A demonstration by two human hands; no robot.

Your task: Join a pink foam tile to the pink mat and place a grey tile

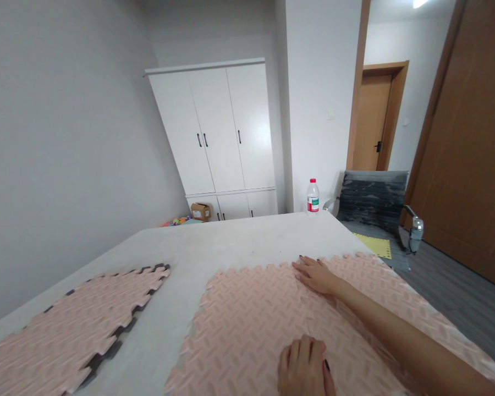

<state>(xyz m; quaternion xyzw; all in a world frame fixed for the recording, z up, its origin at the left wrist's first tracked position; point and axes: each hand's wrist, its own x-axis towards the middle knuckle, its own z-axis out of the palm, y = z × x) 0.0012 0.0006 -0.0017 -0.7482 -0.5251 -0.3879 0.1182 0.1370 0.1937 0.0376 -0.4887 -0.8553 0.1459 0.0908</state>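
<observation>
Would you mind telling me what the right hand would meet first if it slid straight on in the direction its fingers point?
The right hand lies flat on the pink foam mat, fingers pointing up-left. It would first cross the mat's toothed far edge, then bare white table; that way looks free, as far as depth shows.

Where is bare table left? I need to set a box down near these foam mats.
Free: the strip between the left mat and joined mats, and the far table up to the bottle. Crowded: the joined mats, under the left hand and right hand.

Home bedroom: white wardrobe (225,132), doors.
</observation>
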